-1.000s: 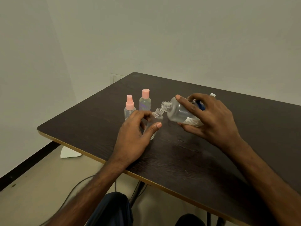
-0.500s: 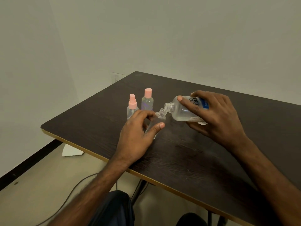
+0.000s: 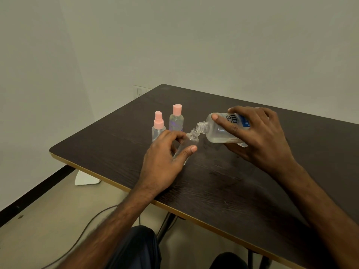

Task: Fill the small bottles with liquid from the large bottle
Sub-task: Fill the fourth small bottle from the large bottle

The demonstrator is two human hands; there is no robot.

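L hand (image 3: 161, 156) tips the open small bottle (image 3: 189, 141) toward the large bottle (image 3: 217, 131), prob. so the necks meet w/o spilling. Its fingers (image 3: 171, 134) & thumb pinch the body; can't tell if the base rests on the bench (image 3: 233, 181). R hand (image 3: 260, 136) wraps the large bottle, fingers curled round it, nearly sideways, mouth just above the small neck. Pink spray bottle (image 3: 158, 126) & pink-capped bottle (image 3: 176, 119) stand upright beyond L hand, nearer bench's left edge, likely clear of the pour.

blocked: spray bottle (image 3: 158, 126), capped bottle (image 3: 176, 119) beyond left hand (image 3: 165, 154) | open: table (image 3: 320, 144) far right
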